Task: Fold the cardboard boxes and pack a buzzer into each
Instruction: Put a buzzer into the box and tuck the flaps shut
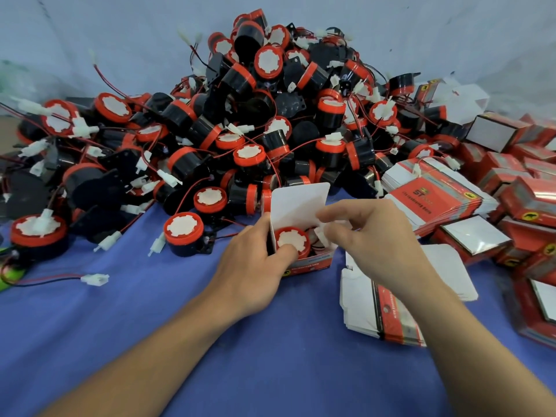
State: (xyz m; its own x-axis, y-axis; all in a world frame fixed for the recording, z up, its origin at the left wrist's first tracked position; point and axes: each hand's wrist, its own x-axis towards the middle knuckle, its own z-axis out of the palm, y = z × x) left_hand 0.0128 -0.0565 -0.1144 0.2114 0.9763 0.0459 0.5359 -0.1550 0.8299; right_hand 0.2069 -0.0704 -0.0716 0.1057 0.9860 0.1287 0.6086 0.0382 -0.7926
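Head view: the left hand grips a small red-and-white cardboard box standing on the blue cloth. Its fingers are curled round the box's left wall, and its thumb lies across the front rim. The box is open at the top, and its white lid flap stands upright just beyond the grip. Inside, under the thumb tip, sits a round black buzzer with a red rim and white centre, face up.

The right hand hangs over the box's right edge with its fingers curled. Thumb and forefinger are closed on a white piece; whether this is the buzzer's plug or a side flap cannot be told.

Beyond both hands rises a large heap of red-and-black buzzers with white plugs. One loose buzzer stands left of the left hand. Beneath the right wrist lies a stack of flat unfolded boxes. Folded red boxes are piled further right.
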